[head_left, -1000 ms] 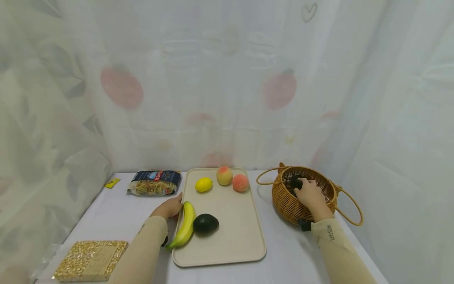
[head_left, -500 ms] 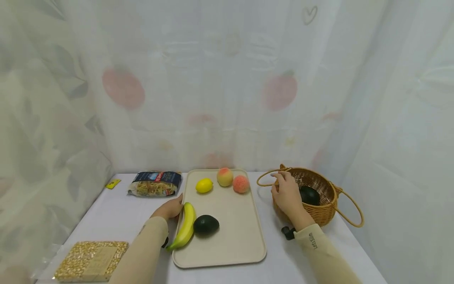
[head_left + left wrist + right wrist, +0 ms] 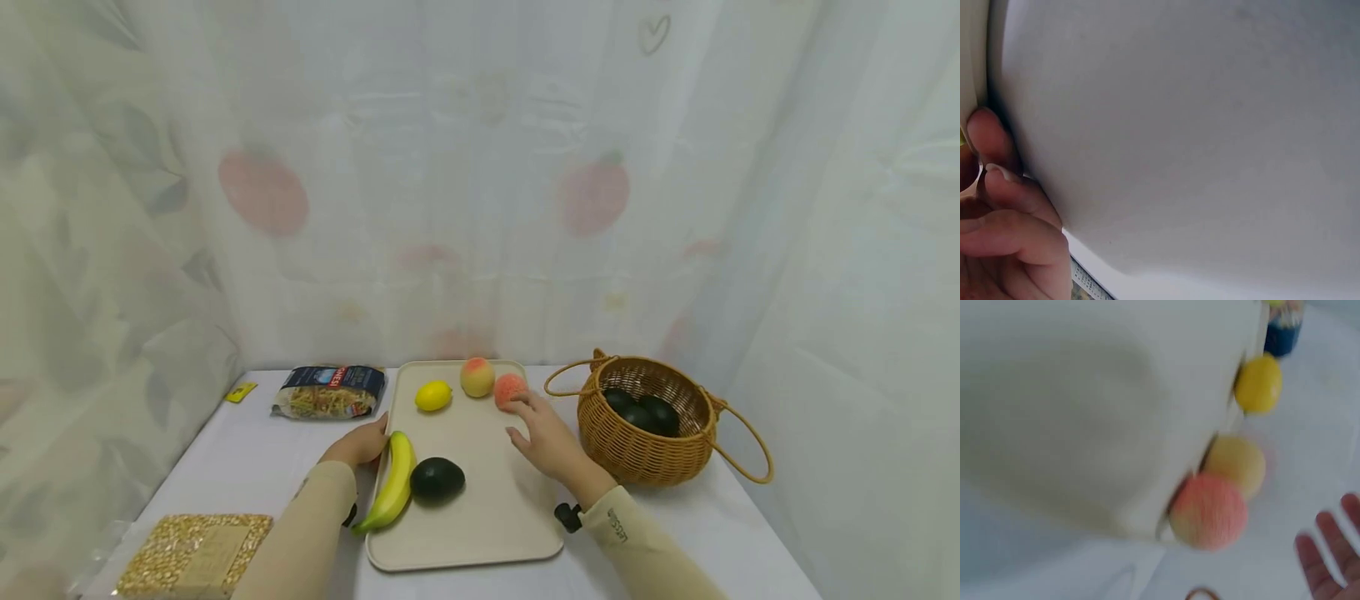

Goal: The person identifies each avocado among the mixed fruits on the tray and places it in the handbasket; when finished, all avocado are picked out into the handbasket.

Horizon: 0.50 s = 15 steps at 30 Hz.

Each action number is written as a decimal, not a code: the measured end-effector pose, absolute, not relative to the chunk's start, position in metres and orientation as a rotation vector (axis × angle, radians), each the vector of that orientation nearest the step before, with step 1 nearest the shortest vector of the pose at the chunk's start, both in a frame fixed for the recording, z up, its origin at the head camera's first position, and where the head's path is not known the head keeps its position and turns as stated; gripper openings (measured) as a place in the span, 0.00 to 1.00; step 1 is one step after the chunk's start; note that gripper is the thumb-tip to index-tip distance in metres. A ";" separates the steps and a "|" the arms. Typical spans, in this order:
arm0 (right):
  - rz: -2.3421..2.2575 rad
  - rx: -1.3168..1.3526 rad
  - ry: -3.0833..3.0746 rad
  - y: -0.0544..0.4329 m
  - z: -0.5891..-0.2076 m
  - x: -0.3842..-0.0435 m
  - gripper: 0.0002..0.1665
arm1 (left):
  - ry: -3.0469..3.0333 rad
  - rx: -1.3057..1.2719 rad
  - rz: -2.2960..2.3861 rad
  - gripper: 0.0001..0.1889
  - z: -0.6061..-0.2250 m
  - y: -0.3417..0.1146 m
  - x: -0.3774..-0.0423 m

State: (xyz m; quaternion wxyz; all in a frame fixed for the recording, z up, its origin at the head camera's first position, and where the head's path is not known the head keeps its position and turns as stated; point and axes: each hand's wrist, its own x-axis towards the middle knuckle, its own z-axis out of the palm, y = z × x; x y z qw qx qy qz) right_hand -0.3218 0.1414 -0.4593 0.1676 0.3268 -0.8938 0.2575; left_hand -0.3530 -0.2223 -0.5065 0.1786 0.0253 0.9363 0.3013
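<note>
My left hand (image 3: pixel 362 441) grips the left rim of the beige tray (image 3: pixel 495 517). In the left wrist view its curled fingers (image 3: pixel 1019 240) lie against that edge. My right hand (image 3: pixel 551 442) hovers over the tray's right side, fingers spread, holding nothing. Its fingertips overlap the pink peach (image 3: pixel 509 389) in the head view, but the right wrist view shows them apart from the pink peach (image 3: pixel 1209 512). Beside it sit a yellow-red peach (image 3: pixel 477 378) and a lemon (image 3: pixel 433 396). A banana (image 3: pixel 393 487) leans along the left rim, touching a dark avocado (image 3: pixel 438 480).
Right of the tray stands a wicker basket (image 3: pixel 637 454) with several dark avocados (image 3: pixel 658 414) inside and its two handles folded outward. At left are a pasta bag (image 3: pixel 330 392), a pack of corn kernels (image 3: pixel 195 552) and a small yellow card (image 3: pixel 241 392). Curtains enclose the table.
My right hand let go of a dark avocado in the basket, came out, and moved left to the pink peach. The left hand stays at the tray's rim.
</note>
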 end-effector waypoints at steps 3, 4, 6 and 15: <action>0.745 1.077 -2.534 0.125 -0.465 -0.315 0.20 | 2.634 0.070 0.864 0.35 -0.506 -0.223 -0.355; 0.751 1.119 -2.533 0.120 -0.466 -0.313 0.20 | 2.630 0.075 0.867 0.36 -0.506 -0.224 -0.357; 0.738 1.183 -2.553 0.111 -0.469 -0.309 0.20 | 2.617 0.078 0.866 0.36 -0.510 -0.226 -0.362; 0.560 1.392 -2.606 0.077 -0.484 -0.298 0.27 | 2.605 0.074 0.870 0.38 -0.531 -0.235 -0.380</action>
